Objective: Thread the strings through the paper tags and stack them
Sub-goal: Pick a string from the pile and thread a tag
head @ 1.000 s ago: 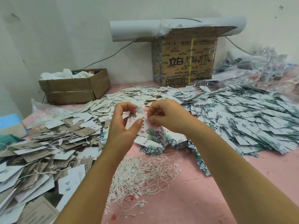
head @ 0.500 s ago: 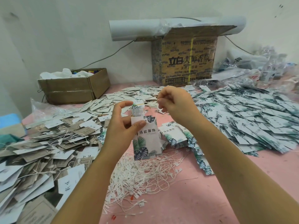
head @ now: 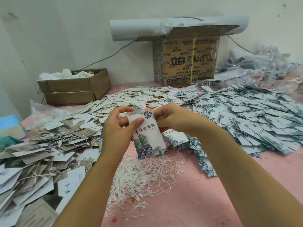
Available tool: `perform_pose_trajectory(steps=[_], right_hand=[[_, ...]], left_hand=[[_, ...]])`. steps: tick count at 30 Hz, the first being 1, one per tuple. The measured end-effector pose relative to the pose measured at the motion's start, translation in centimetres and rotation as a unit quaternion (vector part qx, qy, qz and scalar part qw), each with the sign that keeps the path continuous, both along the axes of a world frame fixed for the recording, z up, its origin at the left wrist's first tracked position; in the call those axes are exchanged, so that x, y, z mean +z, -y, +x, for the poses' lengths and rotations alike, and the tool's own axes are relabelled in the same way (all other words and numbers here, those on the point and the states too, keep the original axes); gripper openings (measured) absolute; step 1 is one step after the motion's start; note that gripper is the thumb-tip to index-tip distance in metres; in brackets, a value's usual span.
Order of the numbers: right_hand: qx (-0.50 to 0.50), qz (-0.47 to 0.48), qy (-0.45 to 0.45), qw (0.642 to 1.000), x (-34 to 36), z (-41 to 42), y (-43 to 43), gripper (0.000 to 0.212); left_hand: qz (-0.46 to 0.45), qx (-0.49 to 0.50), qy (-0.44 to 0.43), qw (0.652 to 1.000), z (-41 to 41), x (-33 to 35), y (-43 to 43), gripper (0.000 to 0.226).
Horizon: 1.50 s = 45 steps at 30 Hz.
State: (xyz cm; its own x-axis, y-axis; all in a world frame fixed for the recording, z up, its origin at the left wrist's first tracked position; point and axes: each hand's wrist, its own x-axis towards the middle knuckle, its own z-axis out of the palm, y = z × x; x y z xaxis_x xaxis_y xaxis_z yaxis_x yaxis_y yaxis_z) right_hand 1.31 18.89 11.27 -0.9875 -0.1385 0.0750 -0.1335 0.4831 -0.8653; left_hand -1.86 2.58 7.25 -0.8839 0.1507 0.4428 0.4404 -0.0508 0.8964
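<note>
A white paper tag (head: 148, 136) printed with green leaves hangs upright above the table, and my left hand (head: 118, 128) pinches its upper left corner between thumb and fingers. At the tag's top right edge my right hand (head: 173, 118) has its fingers curled, pinching there; whether it holds a string I cannot tell. Below the hands lies a tangle of white strings (head: 144, 174) on the pink table (head: 205, 202). A few leaf tags (head: 177, 138) lie just behind the held one.
A wide spread of leaf tags (head: 254, 118) covers the right side, and grey and white tags (head: 41, 153) pile up on the left. At the back stand a low open carton (head: 73, 89), a tall printed carton (head: 188, 59) with a paper roll (head: 139, 30), and plastic bags (head: 262, 66).
My right hand rose away from the tag to the upper right, then came back down to its top right edge. The tag now hangs full length from my left hand.
</note>
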Motion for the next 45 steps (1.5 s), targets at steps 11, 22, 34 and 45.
perform_pose_trajectory(steps=[11, 22, 34, 45], right_hand=[[-0.073, 0.037, -0.008, 0.997, 0.2, -0.2, -0.2, 0.011], [-0.270, 0.345, 0.107, 0.893, -0.8, -0.4, -3.5, 0.019], [-0.326, 0.425, 0.186, 0.824, -1.6, -0.2, -5.4, 0.009], [-0.330, 0.415, 0.170, 0.830, -0.8, -0.1, -4.9, 0.006]], left_hand=[[-0.034, 0.030, -0.006, 0.999, -0.2, -0.5, -0.6, 0.017], [-0.411, -0.084, 0.054, 0.906, -0.8, -2.6, -0.2, 0.013], [-0.549, -0.031, -0.124, 0.826, 0.6, -4.3, -2.2, 0.013], [-0.536, -0.075, -0.121, 0.832, 0.6, -5.0, -2.4, 0.010]])
